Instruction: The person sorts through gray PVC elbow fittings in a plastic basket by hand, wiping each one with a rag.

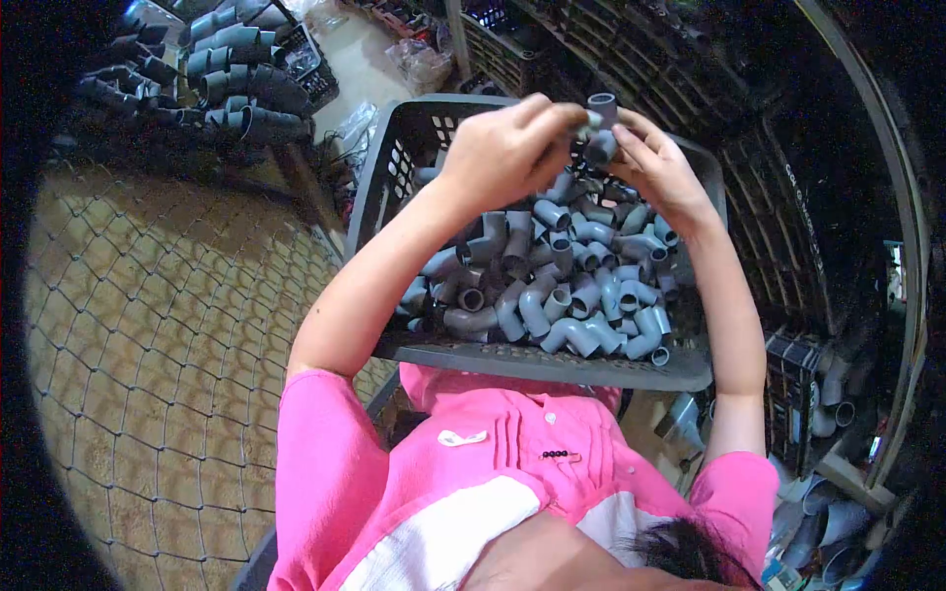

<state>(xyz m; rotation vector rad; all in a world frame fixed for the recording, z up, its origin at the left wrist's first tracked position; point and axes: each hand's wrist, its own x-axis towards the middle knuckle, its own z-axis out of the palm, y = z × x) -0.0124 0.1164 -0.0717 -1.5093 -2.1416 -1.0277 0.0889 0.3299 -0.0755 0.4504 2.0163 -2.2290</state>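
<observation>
View from above of a person in a pink shirt [512,453], both arms stretched forward over a dark plastic crate [532,362] just in front of the chest. What the crate rests on is hidden.

The crate is filled with a loose heap of grey pipe elbows [552,286], short bent plastic fittings lying at every angle.

Both hands meet above the far end of the crate, raised clear of the heap. The left hand [507,148] is curled, its fingertips pinching one side of a grey pipe fitting [601,133]. The right hand [660,167] grips the other side of the same fitting, fingers bent around it. So the two hands are together, clamped on this one fitting, whose open round end points upward. A small pale piece shows at the left fingertips, too blurred to identify.

To the left, a sheet of wire mesh [148,345] covers the ground. At the top left, another crate holds a pile of fittings [227,79], well apart from the hands. Dark stacked crates [769,227] stand behind and to the right, and larger grey pipe parts [818,512] lie at the lower right
</observation>
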